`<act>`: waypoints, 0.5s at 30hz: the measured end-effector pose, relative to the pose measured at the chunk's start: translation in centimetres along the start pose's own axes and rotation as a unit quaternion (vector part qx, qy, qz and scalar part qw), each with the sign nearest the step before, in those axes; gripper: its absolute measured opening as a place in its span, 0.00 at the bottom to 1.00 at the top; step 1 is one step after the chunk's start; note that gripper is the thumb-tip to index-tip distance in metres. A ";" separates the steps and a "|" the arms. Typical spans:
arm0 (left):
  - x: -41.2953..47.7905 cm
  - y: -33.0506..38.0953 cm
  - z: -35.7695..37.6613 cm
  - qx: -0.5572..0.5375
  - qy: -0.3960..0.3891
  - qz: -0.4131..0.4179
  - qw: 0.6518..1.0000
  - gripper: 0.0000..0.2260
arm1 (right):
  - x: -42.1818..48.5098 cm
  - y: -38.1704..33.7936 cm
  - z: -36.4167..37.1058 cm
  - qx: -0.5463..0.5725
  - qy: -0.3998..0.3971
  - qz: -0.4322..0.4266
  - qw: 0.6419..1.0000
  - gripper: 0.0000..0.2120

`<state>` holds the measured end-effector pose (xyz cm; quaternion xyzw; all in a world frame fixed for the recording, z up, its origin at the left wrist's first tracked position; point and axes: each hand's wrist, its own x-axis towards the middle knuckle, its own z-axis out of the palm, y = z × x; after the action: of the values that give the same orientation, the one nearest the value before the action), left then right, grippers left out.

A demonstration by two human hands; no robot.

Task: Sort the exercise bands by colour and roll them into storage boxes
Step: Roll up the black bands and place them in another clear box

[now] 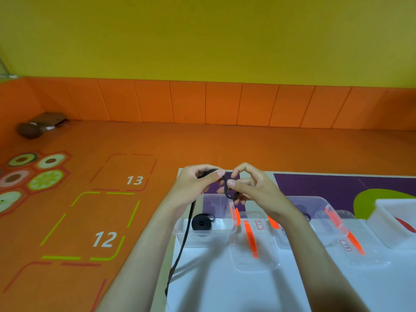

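A long black exercise band [182,244] hangs from my hands down past the table's left edge. My left hand [195,183] grips its upper part between thumb and fingers. My right hand [248,185] pinches the band's end, which curls into a small loop below the fingers. Both hands hover above a clear storage box [225,231] that holds a rolled black band [202,222]. A second clear box [315,206] stands to the right, partly hidden by my right forearm; dark bands show dimly inside it.
Two clear lids with orange clips [251,239] [353,242] lie on the white table [225,287]. A white tray [396,219] sits at the right edge. The orange floor [90,221] carries numbered squares 12 and 13; a brown object [40,126] lies by the wall.
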<state>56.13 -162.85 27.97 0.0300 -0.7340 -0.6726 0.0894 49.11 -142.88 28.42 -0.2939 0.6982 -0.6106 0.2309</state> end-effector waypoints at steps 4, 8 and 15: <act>0.0 -0.4 -0.2 -0.037 0.021 -0.010 0.999 0.07 | 0.0 0.9 -0.1 0.065 0.027 0.007 0.997 0.09; -0.1 -0.4 0.0 -0.002 0.019 0.026 0.999 0.07 | 0.0 1.5 -0.2 0.130 0.087 0.016 0.987 0.07; -0.2 -0.6 0.0 0.001 0.065 0.020 0.998 0.09 | 0.1 1.5 -0.4 -0.070 0.100 -0.056 0.991 0.06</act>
<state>56.24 -162.85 27.38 0.0592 -0.7281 -0.6663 0.1500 48.57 -142.55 27.05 -0.2852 0.7416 -0.5982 0.1040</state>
